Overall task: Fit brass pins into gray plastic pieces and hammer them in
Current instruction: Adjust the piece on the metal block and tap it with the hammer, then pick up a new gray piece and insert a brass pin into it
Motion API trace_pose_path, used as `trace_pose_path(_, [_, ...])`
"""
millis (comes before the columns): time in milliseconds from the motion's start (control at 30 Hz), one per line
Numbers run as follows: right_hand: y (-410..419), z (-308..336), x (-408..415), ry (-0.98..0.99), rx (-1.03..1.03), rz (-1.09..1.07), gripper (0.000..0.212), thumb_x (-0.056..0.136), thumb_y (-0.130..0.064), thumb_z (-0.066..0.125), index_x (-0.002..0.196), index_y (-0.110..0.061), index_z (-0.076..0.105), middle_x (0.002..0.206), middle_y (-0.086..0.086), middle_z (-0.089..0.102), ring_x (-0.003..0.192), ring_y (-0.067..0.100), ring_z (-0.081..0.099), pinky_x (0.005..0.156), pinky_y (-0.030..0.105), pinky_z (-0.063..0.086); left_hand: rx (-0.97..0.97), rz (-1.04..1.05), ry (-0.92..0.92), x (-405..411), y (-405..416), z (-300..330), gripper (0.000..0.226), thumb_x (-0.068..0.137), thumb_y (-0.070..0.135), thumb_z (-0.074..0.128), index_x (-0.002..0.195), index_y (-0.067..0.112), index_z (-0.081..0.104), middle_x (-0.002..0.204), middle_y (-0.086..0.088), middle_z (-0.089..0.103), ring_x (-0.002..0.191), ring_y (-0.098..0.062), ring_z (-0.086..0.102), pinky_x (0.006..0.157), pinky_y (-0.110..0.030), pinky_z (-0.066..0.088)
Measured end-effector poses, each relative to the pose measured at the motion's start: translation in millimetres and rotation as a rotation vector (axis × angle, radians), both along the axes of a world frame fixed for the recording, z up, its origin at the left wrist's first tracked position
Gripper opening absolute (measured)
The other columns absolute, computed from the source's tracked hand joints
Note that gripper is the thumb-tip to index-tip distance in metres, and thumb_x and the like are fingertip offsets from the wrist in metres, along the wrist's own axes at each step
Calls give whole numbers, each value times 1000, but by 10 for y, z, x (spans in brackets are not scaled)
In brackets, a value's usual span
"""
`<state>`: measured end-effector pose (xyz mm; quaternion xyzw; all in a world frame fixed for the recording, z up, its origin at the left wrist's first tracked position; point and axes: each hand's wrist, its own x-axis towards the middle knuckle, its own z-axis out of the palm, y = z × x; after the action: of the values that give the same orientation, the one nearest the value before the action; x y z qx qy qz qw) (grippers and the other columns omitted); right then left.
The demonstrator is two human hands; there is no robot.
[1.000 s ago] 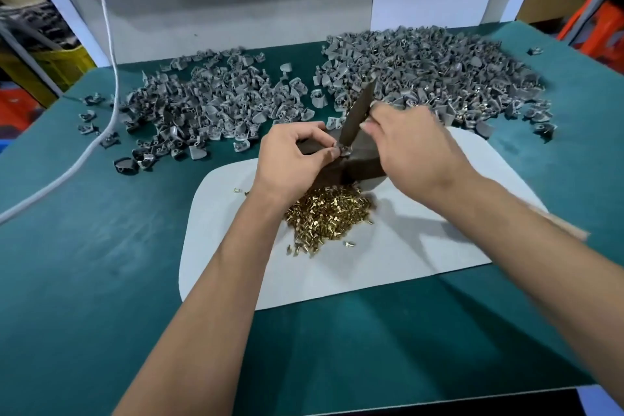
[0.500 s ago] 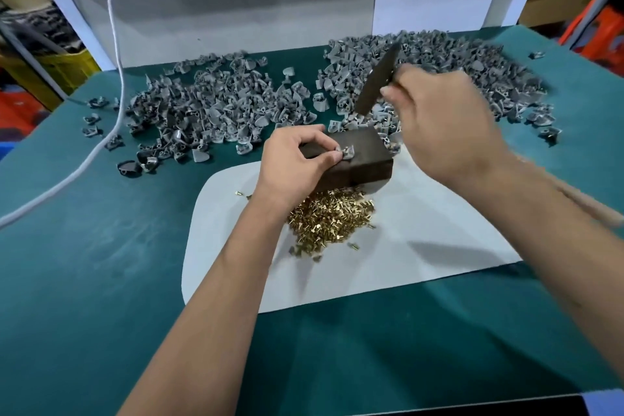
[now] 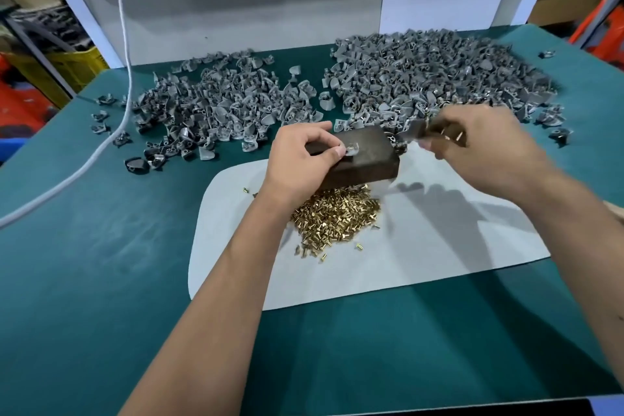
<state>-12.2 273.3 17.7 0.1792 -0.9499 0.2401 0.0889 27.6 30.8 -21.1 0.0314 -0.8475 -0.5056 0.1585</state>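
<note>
My left hand (image 3: pixel 300 155) pinches a gray plastic piece (image 3: pixel 351 149) with a brass pin in it against the top of a dark block (image 3: pixel 368 159). My right hand (image 3: pixel 479 145) grips a flat dark hammering tool (image 3: pixel 417 130), blurred by motion, just right of the block and level with its top. Some brass pins (image 3: pixel 452 136) also show between the fingers of that hand. A heap of loose brass pins (image 3: pixel 334 216) lies on the white sheet (image 3: pixel 439 246) in front of the block.
Two big piles of gray plastic pieces lie behind the block, one at the left (image 3: pixel 216 105) and one at the right (image 3: pixel 439 78). A white cable (image 3: pixel 111 132) runs down across the left of the green table (image 3: pixel 101 280). A white backboard (image 3: pixel 270 3) closes the rear.
My right hand lifted the tool off the block, swung it up toward the right pile, then brought it down to the block's right side. My left hand kept holding the piece on the block.
</note>
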Motion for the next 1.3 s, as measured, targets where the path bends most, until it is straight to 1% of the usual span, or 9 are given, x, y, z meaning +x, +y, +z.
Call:
trace_pose_path(200, [50,-113,58,-120,276,-91,20,81,-38,79,73,-29,64,77,-7,69,81,24,64,76,41,57,53,-18,-42,-10,0,12,15,87,5,76,79,17,79,126,-3,69,122,-5,60,102,-23,41])
trace_pose_path(300, [-13,-32,56,-68,199,-34,16,82,-39,79,72,-32,68,77,-11,69,80,20,66,76,39,57,45,-20,-44,7,22,18,11,86,6,76,81,14,79,129,-3,67,123,-6,59,108,-29,40])
trace_pose_path(500, [-546,6,97,47,17,252,23,87,-39,76,108,-30,72,94,-9,70,88,13,64,85,37,54,133,-32,-38,20,31,56,13,87,3,75,82,15,78,136,-6,64,127,-14,58,115,-44,40])
trace_pose_path(700, [-697,-80,36,90,-22,274,17,90,-38,73,104,-28,75,93,-8,69,87,15,63,82,40,55,192,13,26,2,-30,47,21,91,15,73,72,23,75,127,1,69,122,-11,61,112,-47,44])
trace_pose_path(833, [-631,-50,-104,63,-24,119,23,85,-41,79,102,-25,76,84,-7,70,78,13,67,79,37,60,-142,282,105,-78,-318,-46,10,96,33,66,93,28,74,103,16,70,107,-9,60,112,-42,41])
trace_pose_path(933, [-584,-19,-298,65,-40,-51,28,87,-36,79,110,-21,76,87,1,75,77,17,70,80,35,61,-468,376,-21,-102,-561,-172,31,98,39,60,121,21,71,130,1,68,123,-16,52,117,-34,22])
trace_pose_path(1067, [-589,41,-407,78,-75,-145,31,89,-29,78,118,-20,71,90,4,75,88,24,72,91,40,59,-467,338,-137,-69,-649,-230,35,100,31,58,130,16,70,152,-11,52,144,-25,42,124,-37,21])
trace_pose_path(1200, [-813,126,-59,70,-84,217,20,88,-25,78,107,-25,73,89,-8,71,82,8,67,85,34,60,-424,380,-78,-19,-703,-200,21,92,11,67,109,11,79,130,-7,69,113,-30,66,96,-36,54])
trace_pose_path(1300, [-1069,122,269,-25,58,545,8,90,-25,76,98,-27,75,88,-15,70,82,-1,65,81,27,60,-347,431,-88,-4,-756,-169,20,87,5,70,103,13,81,99,-4,78,84,-25,71,74,-31,57])
